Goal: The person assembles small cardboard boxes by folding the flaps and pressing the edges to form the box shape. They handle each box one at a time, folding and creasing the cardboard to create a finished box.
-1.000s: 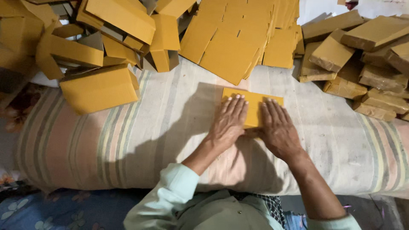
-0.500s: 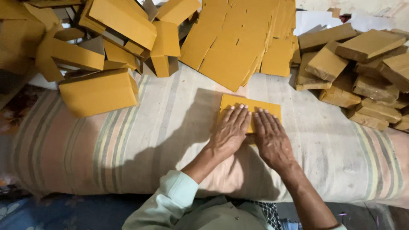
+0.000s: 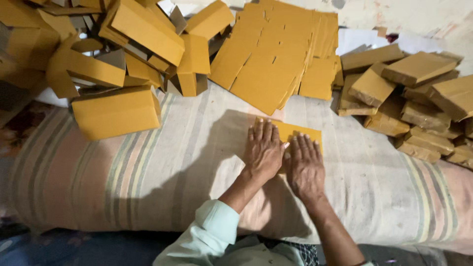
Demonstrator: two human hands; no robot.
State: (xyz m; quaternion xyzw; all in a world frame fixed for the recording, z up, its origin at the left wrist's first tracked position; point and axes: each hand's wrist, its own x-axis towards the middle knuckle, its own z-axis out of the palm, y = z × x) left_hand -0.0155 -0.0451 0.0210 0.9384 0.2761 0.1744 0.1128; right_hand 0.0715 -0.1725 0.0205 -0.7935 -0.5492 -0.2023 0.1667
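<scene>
Flat yellow card piece (image 3: pixel 301 133) on striped bedding (image 3: pixel 148 172) — left hand (image 3: pixel 263 150) and right hand (image 3: pixel 304 165) pressing it, palms flat, fingers spread, clasping nothing. Folded boxes (image 3: pixel 419 98) heaped right; unfolded card stack (image 3: pixel 276 54) behind — much seemingly left.

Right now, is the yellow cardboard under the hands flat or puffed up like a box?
Flat. The yellow cardboard piece lies pressed on the striped cloth, with the left hand and right hand spread palm-down over it.
</scene>
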